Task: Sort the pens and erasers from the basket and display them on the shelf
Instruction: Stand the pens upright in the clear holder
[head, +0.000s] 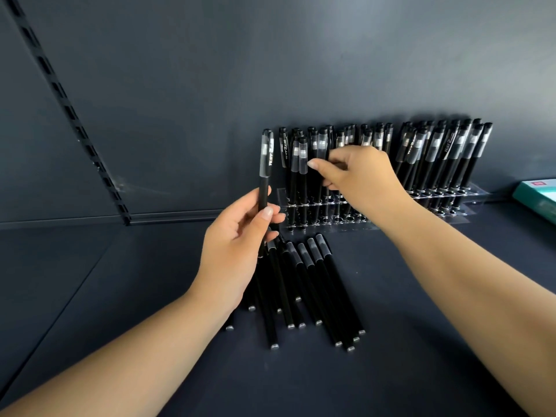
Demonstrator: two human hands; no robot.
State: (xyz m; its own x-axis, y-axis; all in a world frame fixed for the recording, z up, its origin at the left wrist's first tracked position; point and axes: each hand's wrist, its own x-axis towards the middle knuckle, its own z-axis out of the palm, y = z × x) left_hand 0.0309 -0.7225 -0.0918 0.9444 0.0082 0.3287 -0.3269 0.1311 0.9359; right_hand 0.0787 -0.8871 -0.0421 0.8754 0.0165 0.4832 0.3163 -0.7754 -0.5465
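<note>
My left hand (237,239) pinches one black pen (265,164) with a clear cap, held upright above a pile of several loose black pens (307,284) lying on the dark shelf (421,311). My right hand (358,176) reaches into a clear acrylic pen stand (451,197) against the back wall. Its thumb and fingers pinch a black pen (319,164) standing among several upright pens in the stand's left part. More upright pens (445,152) fill the right part. No eraser or basket is in view.
A teal and white box (538,197) lies at the right edge of the shelf. A slotted upright rail (75,121) runs down the dark back panel on the left, beside the shelf's left corner.
</note>
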